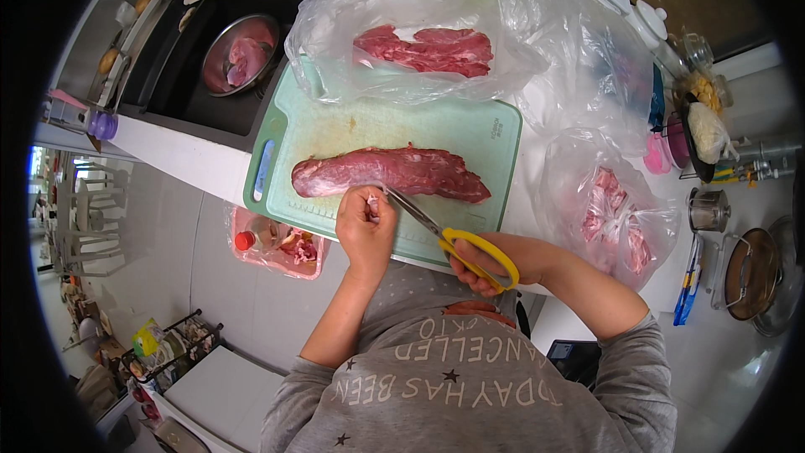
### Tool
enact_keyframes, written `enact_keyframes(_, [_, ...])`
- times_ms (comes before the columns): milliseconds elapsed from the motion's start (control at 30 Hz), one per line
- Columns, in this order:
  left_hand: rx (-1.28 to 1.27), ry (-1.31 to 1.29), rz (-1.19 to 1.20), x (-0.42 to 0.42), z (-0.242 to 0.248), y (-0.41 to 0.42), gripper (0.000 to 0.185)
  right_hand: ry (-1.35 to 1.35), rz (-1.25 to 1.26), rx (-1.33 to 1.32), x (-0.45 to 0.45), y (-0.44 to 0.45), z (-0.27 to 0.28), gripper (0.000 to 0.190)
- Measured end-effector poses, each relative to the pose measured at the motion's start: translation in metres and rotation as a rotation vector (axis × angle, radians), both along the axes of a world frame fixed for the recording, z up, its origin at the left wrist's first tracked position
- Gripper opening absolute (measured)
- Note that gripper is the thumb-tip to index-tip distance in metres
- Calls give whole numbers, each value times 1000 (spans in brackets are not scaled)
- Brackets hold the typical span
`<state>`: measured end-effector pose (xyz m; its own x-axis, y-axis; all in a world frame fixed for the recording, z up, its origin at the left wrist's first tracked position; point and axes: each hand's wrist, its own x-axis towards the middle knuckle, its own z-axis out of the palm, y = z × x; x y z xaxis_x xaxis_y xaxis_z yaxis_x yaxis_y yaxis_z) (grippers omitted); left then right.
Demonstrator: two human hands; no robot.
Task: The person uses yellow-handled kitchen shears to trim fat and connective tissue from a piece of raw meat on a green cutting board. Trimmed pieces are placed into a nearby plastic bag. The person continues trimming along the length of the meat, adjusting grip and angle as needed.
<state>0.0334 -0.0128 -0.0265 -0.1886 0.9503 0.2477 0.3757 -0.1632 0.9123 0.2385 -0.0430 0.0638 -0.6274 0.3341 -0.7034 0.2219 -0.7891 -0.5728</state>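
Note:
A long piece of raw meat (390, 171) lies across the green-rimmed cutting board (402, 119). My left hand (366, 217) is closed at the meat's near edge, with a pale scrap of meat or fat (373, 202) showing between the fingers. My right hand (481, 264) holds yellow-handled scissors (478, 256) at the board's near right. The scissor blades point up and left, their tips close beside my left fingers at the meat's edge; the blades look nearly closed. More raw meat (427, 50) lies on a clear plastic bag (528, 56) over the board's far edge.
Left of the board, a metal bowl with meat (242, 55) stands in the dark sink (182, 75). Below the counter's near edge is a pink-lined bin (277, 261) with a red-capped bottle and scraps. A tied bag of meat (613, 220) sits at right, near a small metal pot (709, 209).

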Motion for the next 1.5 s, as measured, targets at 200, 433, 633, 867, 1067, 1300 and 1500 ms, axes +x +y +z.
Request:
enact_keyframes(200, [52,-9,-11,2,0,-1,7,-60,-1,-11,-7,6,0,54])
enact_keyframes(433, [74,0,-15,3,0,-2,8,-71,-26,121,-7,13,2,40])
enact_keyframes(633, [85,-18,-33,2,-2,-3,10,-231,122,288,-3,20,10,37])
enact_keyframes(867, [-125,-367,2,-1,-5,-5,10,-68,-10,125,5,15,10,44])
enact_keyframes(1067, [-144,-475,-10,1,-3,-8,10,-56,76,127,12,6,2,47])
enact_keyframes(1300, [-135,-524,1,4,-4,-8,10,-380,339,546,16,13,6,55])
enact_keyframes(1500, [-159,-496,-8,2,-3,-9,9,-491,312,756,9,18,11,54])
